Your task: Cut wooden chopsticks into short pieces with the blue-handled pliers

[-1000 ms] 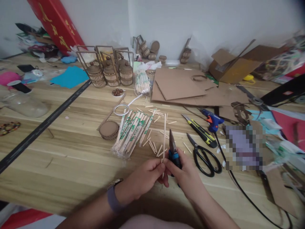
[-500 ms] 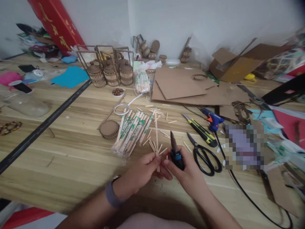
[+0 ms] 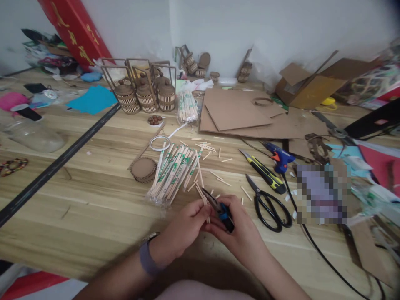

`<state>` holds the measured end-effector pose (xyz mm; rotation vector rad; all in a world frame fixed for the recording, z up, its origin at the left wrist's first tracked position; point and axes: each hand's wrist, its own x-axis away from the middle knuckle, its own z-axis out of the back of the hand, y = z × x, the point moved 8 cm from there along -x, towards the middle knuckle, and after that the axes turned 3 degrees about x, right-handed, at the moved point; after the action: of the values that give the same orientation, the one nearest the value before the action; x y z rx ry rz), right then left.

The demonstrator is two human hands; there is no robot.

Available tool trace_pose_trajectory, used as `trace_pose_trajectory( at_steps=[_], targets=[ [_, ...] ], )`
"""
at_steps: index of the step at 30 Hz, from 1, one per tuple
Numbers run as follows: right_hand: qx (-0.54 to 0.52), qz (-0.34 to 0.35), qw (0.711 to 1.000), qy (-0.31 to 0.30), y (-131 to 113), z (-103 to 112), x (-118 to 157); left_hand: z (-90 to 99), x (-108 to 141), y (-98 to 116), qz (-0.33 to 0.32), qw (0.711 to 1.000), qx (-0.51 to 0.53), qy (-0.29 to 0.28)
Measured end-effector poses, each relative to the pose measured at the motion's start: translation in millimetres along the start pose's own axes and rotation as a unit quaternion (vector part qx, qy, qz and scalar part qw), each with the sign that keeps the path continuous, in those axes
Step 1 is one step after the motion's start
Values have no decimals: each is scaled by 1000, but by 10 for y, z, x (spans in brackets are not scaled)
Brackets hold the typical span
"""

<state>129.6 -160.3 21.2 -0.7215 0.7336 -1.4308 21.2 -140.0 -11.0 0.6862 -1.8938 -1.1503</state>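
My left hand (image 3: 193,216) is closed, pinching a thin wooden stick (image 3: 199,168) that slants up and away from the fingertips. In my right hand (image 3: 239,221) is a pair of pliers (image 3: 221,210) with dark jaws and a black and blue handle. Its jaws point up and left, right by the stick; whether they touch it I cannot tell. Short cut stick pieces (image 3: 220,180) lie scattered beyond my hands. Just past my left hand rests a bundle of paper-wrapped chopsticks (image 3: 175,173) with green print.
Black-handled scissors (image 3: 271,210), a yellow and black utility knife (image 3: 264,171) and a blue glue gun (image 3: 279,156) lie to the right. Cardboard sheets (image 3: 236,110) lie behind. Small lidded baskets (image 3: 146,98) stand at back left, near a tape roll (image 3: 159,143) and a cardboard disc (image 3: 143,168).
The pliers have swung left and down, from upright to beside the stick. The long stick now leans left instead of standing nearly straight. My right hand has turned toward my left.
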Motion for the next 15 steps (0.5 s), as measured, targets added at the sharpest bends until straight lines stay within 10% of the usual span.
trace_pose_trajectory(
  at_steps=[15],
  targets=[
    [-117,-239,924,-273,257,294,476,-214,140,-137,119,978,53,-162]
  ],
)
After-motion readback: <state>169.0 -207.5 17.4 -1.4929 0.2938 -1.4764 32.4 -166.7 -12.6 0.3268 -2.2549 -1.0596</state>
